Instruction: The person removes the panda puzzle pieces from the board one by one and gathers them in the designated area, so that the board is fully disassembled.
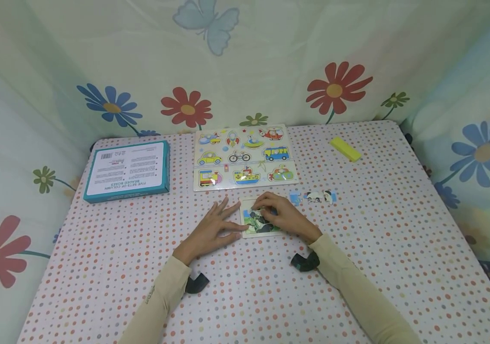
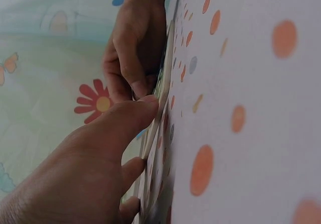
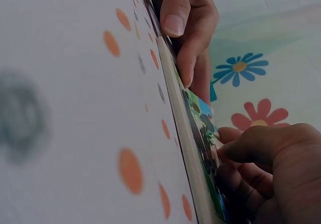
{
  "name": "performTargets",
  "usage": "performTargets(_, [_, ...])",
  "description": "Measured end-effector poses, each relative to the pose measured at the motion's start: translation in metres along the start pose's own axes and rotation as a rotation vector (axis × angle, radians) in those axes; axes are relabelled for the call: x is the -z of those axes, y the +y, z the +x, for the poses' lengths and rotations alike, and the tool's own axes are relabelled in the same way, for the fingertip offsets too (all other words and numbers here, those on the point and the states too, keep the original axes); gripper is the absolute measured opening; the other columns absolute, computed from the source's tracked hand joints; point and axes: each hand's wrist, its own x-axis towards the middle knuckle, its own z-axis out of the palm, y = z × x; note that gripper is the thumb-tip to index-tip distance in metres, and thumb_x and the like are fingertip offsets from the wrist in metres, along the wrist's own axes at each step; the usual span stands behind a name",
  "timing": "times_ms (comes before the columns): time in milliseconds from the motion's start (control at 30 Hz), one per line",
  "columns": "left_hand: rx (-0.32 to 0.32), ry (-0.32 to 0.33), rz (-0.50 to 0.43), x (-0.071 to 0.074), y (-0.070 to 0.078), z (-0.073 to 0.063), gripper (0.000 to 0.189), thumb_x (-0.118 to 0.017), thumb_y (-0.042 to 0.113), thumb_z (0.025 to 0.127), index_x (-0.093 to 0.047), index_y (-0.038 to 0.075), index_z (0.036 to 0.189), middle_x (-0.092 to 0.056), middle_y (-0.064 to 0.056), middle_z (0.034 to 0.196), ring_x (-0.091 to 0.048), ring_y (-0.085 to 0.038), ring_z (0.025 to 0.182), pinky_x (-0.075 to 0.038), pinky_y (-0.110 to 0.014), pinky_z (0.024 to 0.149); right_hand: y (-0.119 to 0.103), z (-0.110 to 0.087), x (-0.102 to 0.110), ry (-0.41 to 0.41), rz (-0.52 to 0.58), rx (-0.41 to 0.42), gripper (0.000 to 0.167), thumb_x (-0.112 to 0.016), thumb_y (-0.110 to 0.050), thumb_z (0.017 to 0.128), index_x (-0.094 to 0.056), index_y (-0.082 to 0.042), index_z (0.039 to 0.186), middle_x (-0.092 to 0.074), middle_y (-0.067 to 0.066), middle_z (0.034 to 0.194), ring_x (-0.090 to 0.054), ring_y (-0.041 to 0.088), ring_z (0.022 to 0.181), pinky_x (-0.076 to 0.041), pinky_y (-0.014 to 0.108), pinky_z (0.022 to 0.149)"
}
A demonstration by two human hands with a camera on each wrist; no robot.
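Observation:
A small wooden panda puzzle (image 1: 260,228) lies flat in its pale tray, partly covered by the hands. My left hand (image 1: 211,231) is spread at its left side, the thumb pressing on the tray's edge and the other fingers beside it. Over the puzzle, my right hand (image 1: 285,213) has its fingers bent and appears to pinch a small puzzle piece at the picture's surface; the fingers hide most of that piece. In the right wrist view the puzzle picture (image 3: 200,128) shows green and black parts beneath the fingertips. Loose panda pieces (image 1: 314,197) lie right of the tray.
A vehicle peg puzzle board (image 1: 245,157) lies behind the small puzzle. At the back left is a teal box (image 1: 126,171); at the back right, a yellow strip-shaped block (image 1: 346,149). Dotted cloth (image 1: 245,296) covers the table, and floral curtains (image 1: 266,62) surround it.

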Motion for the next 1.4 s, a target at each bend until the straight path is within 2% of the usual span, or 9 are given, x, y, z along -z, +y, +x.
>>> performTargets(167, [0.0,-0.001,-0.002,0.0,0.001,0.0,0.029,-0.056,0.045,0.095,-0.068,0.035,0.119,-0.027,0.003,0.157,-0.004,-0.028,0.148,-0.001,-0.048,0.12,0.0,0.0,0.0,0.002,-0.007,-0.01,0.024,-0.055,-0.002,0.095,-0.07,-0.013,0.11,-0.059,0.001,0.116,-0.054,0.014,0.091,-0.048,0.029,0.077])
performTargets(467, [0.007,-0.003,0.0,0.0,0.0,0.0,0.03,-0.056,0.045,0.094,-0.067,0.036,0.12,-0.026,0.003,0.157,-0.004,-0.027,0.148,-0.001,-0.047,0.12,-0.003,0.001,0.0,0.001,-0.07,-0.009,0.022,-0.064,-0.002,0.09,-0.07,-0.012,0.108,-0.061,-0.001,0.112,-0.052,0.013,0.079,-0.048,0.026,0.068])
performTargets(967, [0.013,-0.009,0.002,0.0,-0.001,0.001,0.03,-0.055,0.047,0.094,-0.067,0.037,0.12,-0.025,0.005,0.157,-0.003,-0.026,0.148,0.0,-0.046,0.12,-0.003,0.001,0.001,0.016,-0.031,-0.039,0.021,-0.067,-0.004,0.089,-0.072,-0.014,0.106,-0.066,-0.003,0.1,-0.053,0.015,0.073,-0.048,0.029,0.066])
performTargets(1300, [0.011,-0.008,0.003,0.0,0.0,0.0,0.03,-0.055,0.047,0.094,-0.067,0.036,0.12,-0.026,0.005,0.157,-0.003,-0.026,0.148,-0.001,-0.047,0.12,-0.005,0.0,0.002,0.025,0.018,-0.043,0.018,-0.067,-0.007,0.089,-0.072,-0.014,0.105,-0.067,0.0,0.103,-0.052,0.017,0.076,-0.047,0.03,0.069])
performTargets(1400, [0.013,-0.009,0.005,0.001,0.0,0.001,0.03,-0.055,0.047,0.094,-0.067,0.036,0.12,-0.026,0.004,0.157,-0.003,-0.026,0.148,0.0,-0.047,0.12,-0.022,-0.001,0.004,0.025,0.025,-0.057,0.017,-0.065,-0.004,0.09,-0.072,-0.008,0.105,-0.067,0.006,0.103,-0.052,0.021,0.076,-0.046,0.032,0.07])
